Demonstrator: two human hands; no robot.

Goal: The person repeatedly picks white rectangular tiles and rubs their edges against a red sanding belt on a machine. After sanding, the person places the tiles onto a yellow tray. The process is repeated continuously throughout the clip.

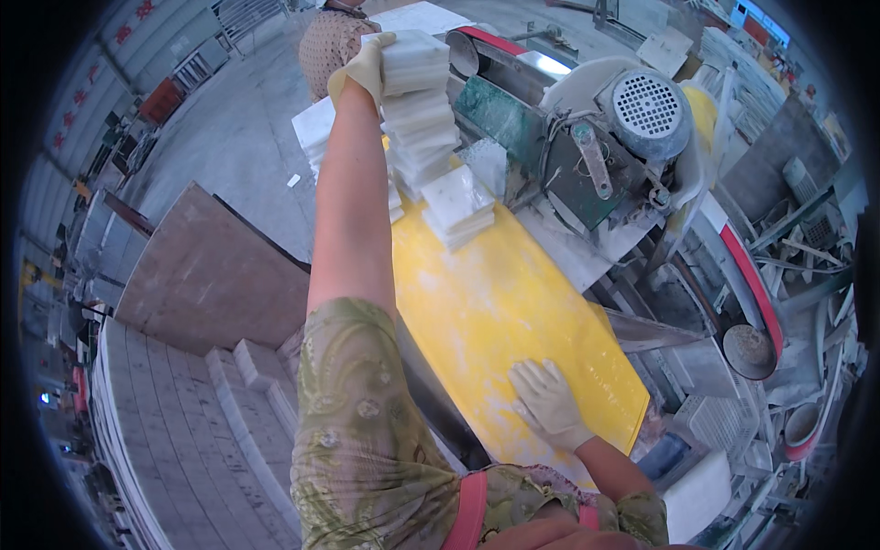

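My left hand [364, 71], in a pale glove, is stretched far forward at the top of a tall, uneven stack of white stone tiles [418, 119]. Its fingers close over the left edge of the uppermost tiles [417, 57]; the thumb side is partly hidden. A shorter pile of white tiles [458, 203] sits just nearer, beside the stack's foot. My right hand [550, 403], gloved too, lies flat with fingers spread on the near part of the yellow board [486, 312], which is smeared with white dust. Nothing is in it.
To the right stands a dusty machine with a round-grilled motor [649, 108] and red-edged belt parts. More white tiles [314, 128] lie beyond my left forearm. At left are a brown slab [206, 275] and rows of grey stone blocks [183, 422]. Another person [335, 50] is behind the stack.
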